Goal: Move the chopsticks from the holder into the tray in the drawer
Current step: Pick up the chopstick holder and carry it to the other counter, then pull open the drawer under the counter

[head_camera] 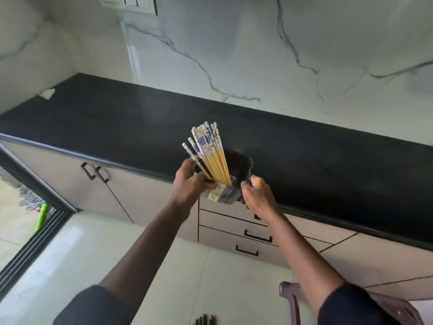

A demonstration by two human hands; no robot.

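Several chopsticks (210,148) with yellow shafts and blue-and-white patterned tops stand bunched in a dark holder (241,160), leaning up and to the left; one has a black shaft. The holder sits at the front edge of the black countertop (117,123). My left hand (189,184) grips the holder's left side, fingers touching the lowest chopsticks. My right hand (257,195) grips its right side. Below it is a stack of closed drawers (225,221) with black handles. No tray is in view.
White marble wall (234,55) behind the counter, with a switch panel (128,2) at top left. Cabinet doors (93,172) are left of the drawers. A purple plastic chair (384,306) stands at bottom right. A sliding-door track (35,242) and a green object (42,216) lie at left.
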